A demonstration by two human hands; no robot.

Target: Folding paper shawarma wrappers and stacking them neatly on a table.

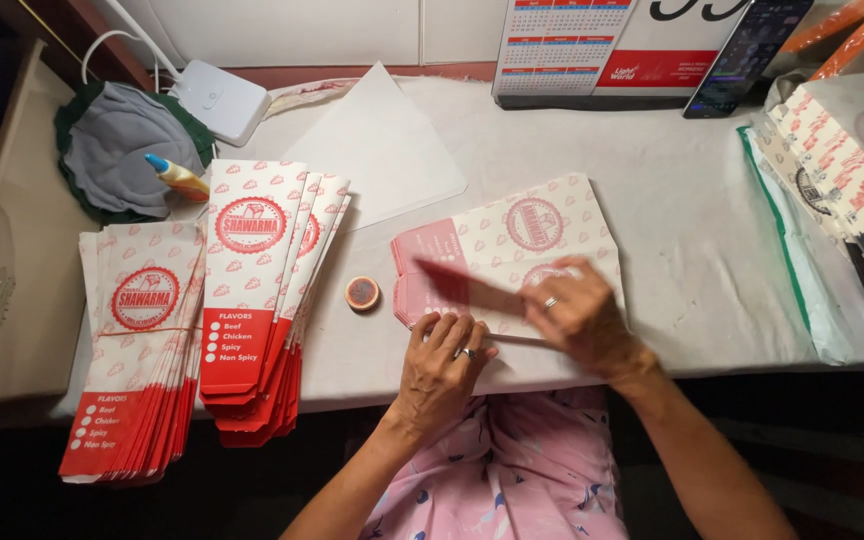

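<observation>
Paper pouch (512,250), white with red print, lies flat on the bench (672,230) near its front edge. Left hand (444,365) rests palm-down, fingers curled, pinning the lower edge. Right hand (577,312) presses flat over the sheet, gripping nothing. For a clean crease, keep the edge pinned and press evenly. Small round tin (362,293) sits just beside; finished pouch stacks (252,300) lie left.

My only view came from the head camera, looking steeply down and forward, close over the table's (712,250) near edge, wall at far side.
</observation>
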